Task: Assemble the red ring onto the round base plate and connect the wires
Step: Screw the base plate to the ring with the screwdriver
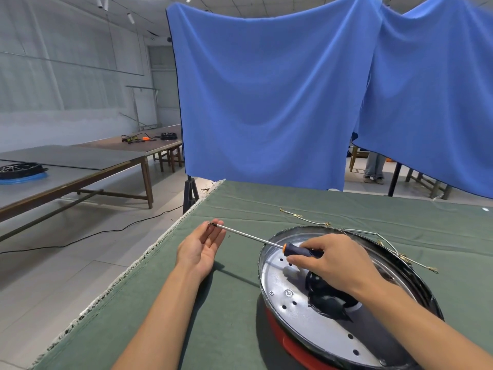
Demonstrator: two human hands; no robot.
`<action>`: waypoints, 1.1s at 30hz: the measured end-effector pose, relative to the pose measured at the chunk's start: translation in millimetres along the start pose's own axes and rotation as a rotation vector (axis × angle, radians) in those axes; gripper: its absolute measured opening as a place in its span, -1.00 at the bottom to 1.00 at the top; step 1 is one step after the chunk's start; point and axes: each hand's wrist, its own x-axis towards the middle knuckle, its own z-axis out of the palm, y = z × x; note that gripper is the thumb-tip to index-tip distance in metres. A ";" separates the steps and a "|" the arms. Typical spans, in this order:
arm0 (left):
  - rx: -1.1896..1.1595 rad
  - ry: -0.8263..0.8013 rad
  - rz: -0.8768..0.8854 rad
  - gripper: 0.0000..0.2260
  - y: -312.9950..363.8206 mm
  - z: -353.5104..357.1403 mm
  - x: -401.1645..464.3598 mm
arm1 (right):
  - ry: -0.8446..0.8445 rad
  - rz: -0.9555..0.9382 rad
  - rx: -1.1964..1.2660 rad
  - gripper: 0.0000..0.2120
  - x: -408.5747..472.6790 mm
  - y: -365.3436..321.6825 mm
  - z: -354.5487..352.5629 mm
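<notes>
The round silver base plate with a black rim lies on the green cloth at the lower right, and the red ring shows under its near edge. My right hand grips the dark blue and orange handle of a screwdriver above the plate. The shaft points left, and its tip meets the fingertips of my left hand, which lies palm up with straight fingers. A tiny screw lies on the cloth under the shaft. Thin wires with metal ends trail along the far rim.
The green cloth table ends at a frayed left edge. Loose wires lie beyond the plate. A blue curtain hangs behind the table on a stand. Wooden tables with cables and another ring assembly stand at the left.
</notes>
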 end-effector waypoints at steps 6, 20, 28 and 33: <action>0.028 -0.021 0.011 -0.82 0.4 -1.4 -1.0 | -0.009 0.014 0.007 -0.66 -1.7 -1.6 -1.7; 0.036 -0.079 0.038 -0.80 -4.8 13.1 -11.1 | -0.117 0.143 0.261 -0.64 1.4 2.8 -3.0; 0.239 -0.136 0.013 -0.85 -24.9 37.7 -28.2 | -0.152 0.256 0.701 -0.82 1.8 -2.1 -18.3; 0.003 -0.006 -0.084 -0.82 -22.0 41.2 -30.2 | -0.174 0.203 1.332 -0.74 2.7 -0.3 -33.2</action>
